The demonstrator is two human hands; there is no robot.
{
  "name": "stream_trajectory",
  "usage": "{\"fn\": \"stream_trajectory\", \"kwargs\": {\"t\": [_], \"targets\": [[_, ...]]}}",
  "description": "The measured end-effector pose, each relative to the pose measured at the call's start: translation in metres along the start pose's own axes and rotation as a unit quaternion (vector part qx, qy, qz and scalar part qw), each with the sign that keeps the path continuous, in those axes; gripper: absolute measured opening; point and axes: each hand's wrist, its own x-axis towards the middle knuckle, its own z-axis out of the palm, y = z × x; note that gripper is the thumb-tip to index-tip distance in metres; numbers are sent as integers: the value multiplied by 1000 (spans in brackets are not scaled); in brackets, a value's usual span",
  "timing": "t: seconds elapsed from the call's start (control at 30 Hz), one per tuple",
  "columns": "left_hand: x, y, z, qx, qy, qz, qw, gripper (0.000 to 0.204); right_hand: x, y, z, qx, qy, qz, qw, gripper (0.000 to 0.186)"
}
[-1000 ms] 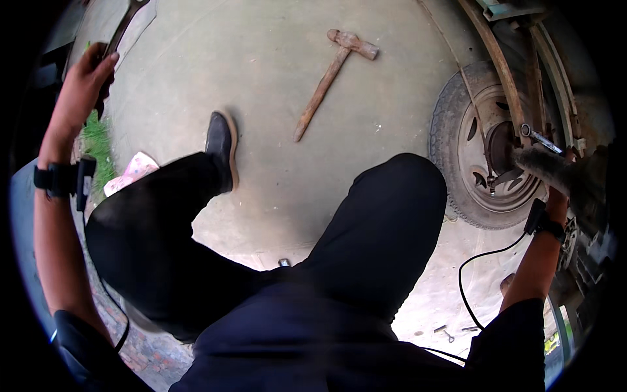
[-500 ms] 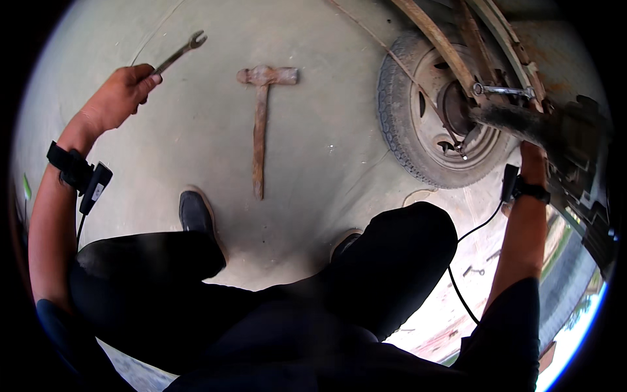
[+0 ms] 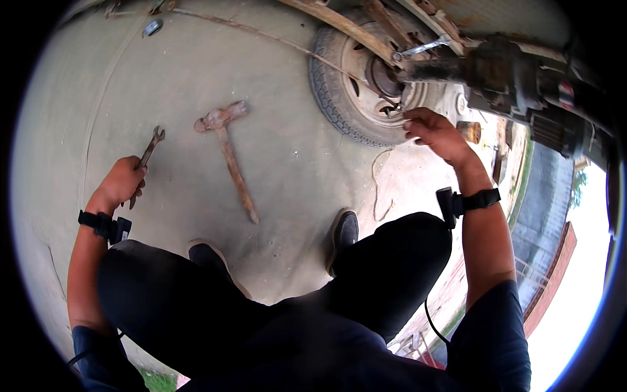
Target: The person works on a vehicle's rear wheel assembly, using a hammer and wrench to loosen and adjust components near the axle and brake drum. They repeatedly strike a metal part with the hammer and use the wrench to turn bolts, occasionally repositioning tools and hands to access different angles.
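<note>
My left hand (image 3: 121, 180) is closed round an open-ended wrench (image 3: 151, 145), whose jaw points up and away from me. On the floor between my hands lies a rusty hammer (image 3: 234, 163) with a worn handle, its head at the far end. My right hand (image 3: 439, 135) is raised beside the lower right edge of a wheel with a dusty tyre (image 3: 330, 98). Its fingers are loosely bent and apart, and nothing shows in them. A second, shiny wrench (image 3: 426, 48) rests at the rusty axle end, against the metal bars above the wheel hub (image 3: 384, 77).
A dark axle and gear housing (image 3: 499, 68) reaches across the upper right. A long thin rod (image 3: 261, 38) slants from the far left to the hub. At the far left lies a small grey-blue object (image 3: 152, 27). A rusty cylinder (image 3: 469, 131) stands beyond my right hand.
My view has swung to the right. My right hand has come out from behind the axle into sight. The left hand is lower and nearer my knee, still gripping the wrench.
</note>
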Motion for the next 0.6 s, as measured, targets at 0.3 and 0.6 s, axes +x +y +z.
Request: {"fn": "stream_trajectory", "kwargs": {"t": [0.3,0.6], "targets": [[-55,167,-54,1,-152,197,968,19,-45,-118,97,-65,-194,-143,968,50],[-88,252,68,-266,-247,259,895,22,-43,-134,163,539,-81,-44,837,38]]}}
